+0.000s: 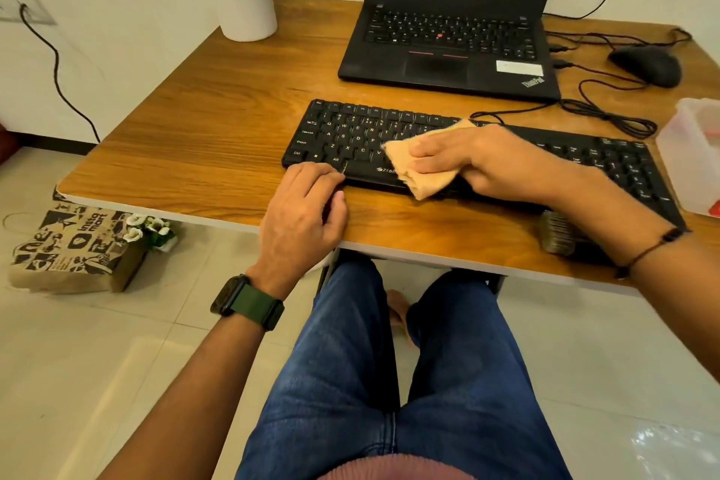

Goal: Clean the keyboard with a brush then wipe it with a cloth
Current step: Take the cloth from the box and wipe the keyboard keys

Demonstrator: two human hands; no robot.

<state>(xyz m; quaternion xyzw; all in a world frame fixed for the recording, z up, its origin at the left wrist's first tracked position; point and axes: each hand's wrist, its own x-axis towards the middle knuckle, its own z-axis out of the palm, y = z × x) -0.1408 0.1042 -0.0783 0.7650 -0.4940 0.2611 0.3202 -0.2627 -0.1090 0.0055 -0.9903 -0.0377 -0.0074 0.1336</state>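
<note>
Wiping step in hand: cloth on the keys, brush set aside.

The right hand (471, 162) lies flat, pressing a tan cloth (422, 164) onto the middle of the black keyboard (350, 136), fingers spread over it rather than pinching. The left hand (306, 207), at eight o'clock from the cloth, curls loosely with fingertips on the keyboard's near edge, seemingly steadying it. The brush (559, 232) rests on the table (195, 109) at four o'clock, under the right forearm. Next, I'd judge, the cloth needs sweeping across the uncovered keys on either side.
</note>
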